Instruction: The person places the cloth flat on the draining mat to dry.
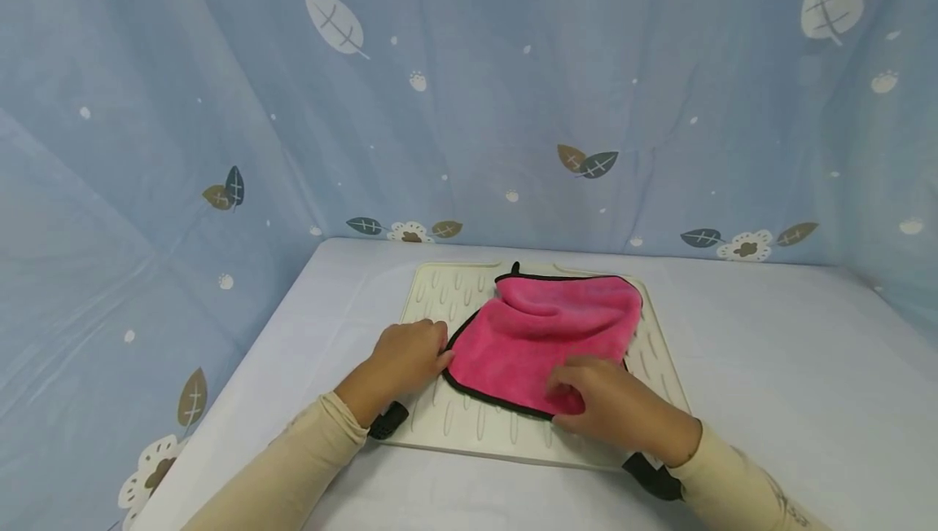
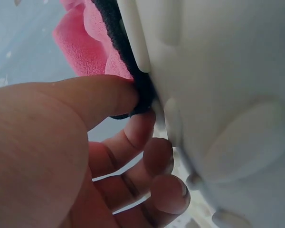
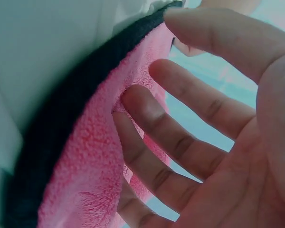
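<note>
We had both hands on a pink fleece cloth with black edging (image 1: pixel 545 335), lying on a cream ribbed rubber mat (image 1: pixel 447 291) at the centre of the frame.

Our left hand (image 1: pixel 406 356) pinched the cloth's black-trimmed left corner between thumb and forefinger, just left of centre. Our right hand (image 1: pixel 611 405), lower right of centre, lay with fairly straight, spread fingers (image 3: pixel 147 111) pressing the cloth's near edge. The mat rested on the pale bench (image 1: pixel 791 368), with leaf-printed blue fabric (image 1: pixel 469 91) filling the upper frame.
</note>
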Motion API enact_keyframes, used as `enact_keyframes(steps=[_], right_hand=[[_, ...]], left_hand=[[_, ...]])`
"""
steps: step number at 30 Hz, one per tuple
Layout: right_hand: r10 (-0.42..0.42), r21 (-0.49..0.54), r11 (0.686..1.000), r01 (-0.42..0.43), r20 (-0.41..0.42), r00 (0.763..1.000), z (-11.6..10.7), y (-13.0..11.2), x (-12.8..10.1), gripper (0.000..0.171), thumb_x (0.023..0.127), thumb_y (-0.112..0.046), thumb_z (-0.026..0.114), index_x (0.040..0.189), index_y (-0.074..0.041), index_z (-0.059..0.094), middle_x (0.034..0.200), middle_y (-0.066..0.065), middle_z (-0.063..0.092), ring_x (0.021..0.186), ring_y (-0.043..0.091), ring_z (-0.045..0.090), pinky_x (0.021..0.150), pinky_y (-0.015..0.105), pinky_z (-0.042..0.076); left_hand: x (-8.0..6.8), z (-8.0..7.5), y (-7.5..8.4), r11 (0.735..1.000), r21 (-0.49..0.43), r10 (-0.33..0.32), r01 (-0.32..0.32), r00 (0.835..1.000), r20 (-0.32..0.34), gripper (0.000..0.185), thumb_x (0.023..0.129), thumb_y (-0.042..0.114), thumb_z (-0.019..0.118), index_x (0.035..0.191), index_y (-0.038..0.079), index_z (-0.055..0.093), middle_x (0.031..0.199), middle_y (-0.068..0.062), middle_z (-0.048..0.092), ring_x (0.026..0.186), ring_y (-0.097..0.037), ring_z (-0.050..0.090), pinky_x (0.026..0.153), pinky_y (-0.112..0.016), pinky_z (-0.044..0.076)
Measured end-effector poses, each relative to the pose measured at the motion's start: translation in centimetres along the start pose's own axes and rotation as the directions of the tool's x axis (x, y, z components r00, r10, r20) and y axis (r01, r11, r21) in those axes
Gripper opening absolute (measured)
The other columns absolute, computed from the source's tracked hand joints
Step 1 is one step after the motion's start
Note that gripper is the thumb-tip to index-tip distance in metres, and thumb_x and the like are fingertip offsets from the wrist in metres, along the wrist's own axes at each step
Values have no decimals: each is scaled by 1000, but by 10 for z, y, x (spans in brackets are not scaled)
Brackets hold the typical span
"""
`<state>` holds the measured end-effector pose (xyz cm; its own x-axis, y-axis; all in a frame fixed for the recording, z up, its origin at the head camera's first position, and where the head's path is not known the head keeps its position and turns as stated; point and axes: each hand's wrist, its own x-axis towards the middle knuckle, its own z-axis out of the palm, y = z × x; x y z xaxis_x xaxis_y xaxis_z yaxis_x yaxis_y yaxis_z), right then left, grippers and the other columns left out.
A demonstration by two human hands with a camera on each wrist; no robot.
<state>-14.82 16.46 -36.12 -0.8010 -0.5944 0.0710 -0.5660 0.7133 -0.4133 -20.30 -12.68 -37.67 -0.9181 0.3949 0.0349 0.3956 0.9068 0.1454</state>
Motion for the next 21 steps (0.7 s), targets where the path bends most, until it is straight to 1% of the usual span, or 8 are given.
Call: enact_keyframes(steps=[2,5,7,8,14,17,21], right_hand=[[9,-32,999,-9,7,1000,1,0,-1,25,75,-20,87,95,-23,72,88,-14,62,78,3,51,69,25,46],[28,-78,997,-27,10,1000,2,-1,-1,26,74,-19,86,96,-23,72,89,-14,61,81,2,53,76,32,48],[30,-109,994,-29,8,1000,3,0,-2,28,72,-18,86,96,-23,72,89,-14,61,82,2,53,77,36,48],[38,-120,992,-37,9,999,3,0,-2,28,72,-18,86,95,-24,71,87,-15,60,81,2,52,76,36,47],[34,-133,991,-31,17,999,4,1,-2,27,71,-17,87,91,-23,69,77,-13,53,71,3,45,63,24,41],[18,-133,991,-14,25,1000,4,0,-2,27,72,-15,87,89,-23,68,74,-14,52,69,2,44,62,23,40],[-19,-123,992,22,25,999,5,1,-3,26,73,-10,85,86,-22,65,69,-15,50,66,2,43,62,22,39]], left_hand=[[0,0,0,1000,8,8,-8,1000,-3,28,93,28,69,73,15,54,68,1,55,65,-14,57,58,-36,45],[-1,0,0,1000,24,20,-19,1000,-14,32,92,28,70,69,16,51,65,3,51,61,-12,53,57,-36,43],[-1,-1,0,999,32,27,-27,999,-21,34,91,28,70,67,17,49,63,4,49,59,-11,50,55,-35,41],[-1,-1,-1,999,36,28,-28,999,-21,35,91,28,70,66,18,48,62,4,48,58,-10,48,55,-34,39],[-2,-5,-3,1000,25,2,-2,1000,-3,35,86,25,69,61,17,45,58,5,44,55,-10,43,52,-31,32],[-4,-9,-3,1000,10,-3,3,1000,5,34,84,23,68,60,16,45,56,4,43,55,-11,43,52,-32,31],[-5,-12,-2,1000,12,-4,3,1000,27,34,83,22,68,59,16,45,55,4,41,55,-11,42,52,-32,30]])
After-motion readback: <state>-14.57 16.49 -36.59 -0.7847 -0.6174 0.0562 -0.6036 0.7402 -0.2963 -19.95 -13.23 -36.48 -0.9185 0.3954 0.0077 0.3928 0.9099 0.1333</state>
